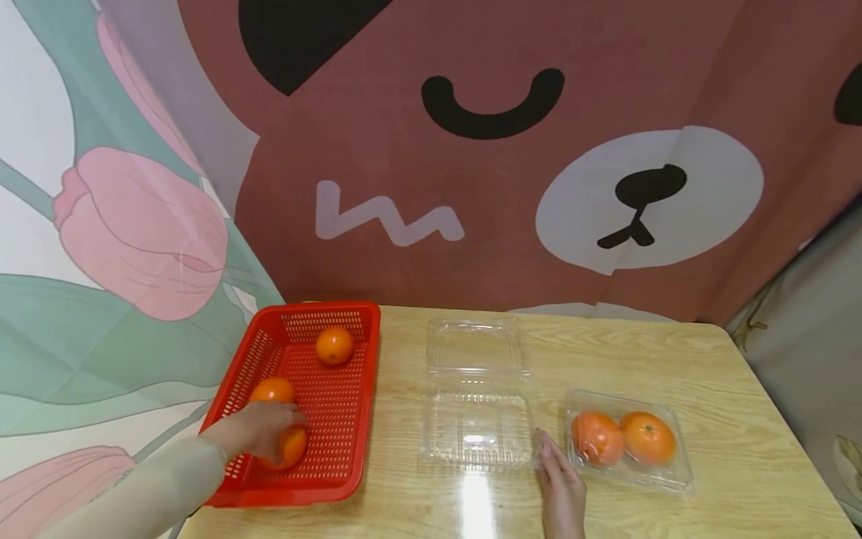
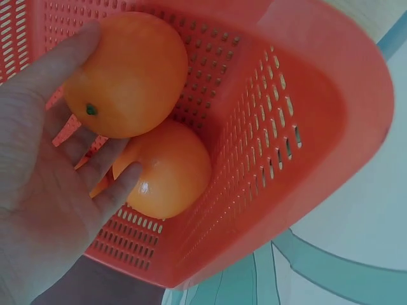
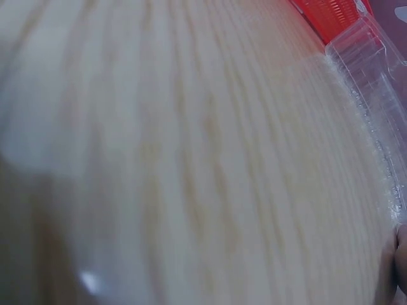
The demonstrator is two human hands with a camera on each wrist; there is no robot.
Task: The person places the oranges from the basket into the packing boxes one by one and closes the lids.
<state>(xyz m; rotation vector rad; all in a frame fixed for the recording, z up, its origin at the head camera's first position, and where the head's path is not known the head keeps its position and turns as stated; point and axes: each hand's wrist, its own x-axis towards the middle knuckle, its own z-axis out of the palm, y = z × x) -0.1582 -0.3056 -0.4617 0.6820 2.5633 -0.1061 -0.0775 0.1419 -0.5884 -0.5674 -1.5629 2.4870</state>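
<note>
In the head view my left hand [image 1: 268, 428] is inside the red basket [image 1: 369, 419], over the nearest orange [image 1: 291, 449]. The left wrist view shows the thumb and fingers around that orange [image 2: 130, 73], its green stem end facing the palm. A second orange [image 2: 172, 171] lies against it, by the little finger. My right hand [image 1: 562, 483] touches the right edge of an open clear plastic clamshell box [image 1: 477, 430] with nearly straight fingers. Only a fingertip [image 3: 400, 254] of it shows in the right wrist view, beside the box edge [image 3: 369, 108].
Another orange [image 1: 334, 346] lies at the back of the basket. To the right of my right hand, a closed clear box [image 1: 682, 475] holds two oranges [image 1: 648, 438]. The wooden table [image 1: 606, 352] ends at a printed curtain [image 1: 498, 247] behind.
</note>
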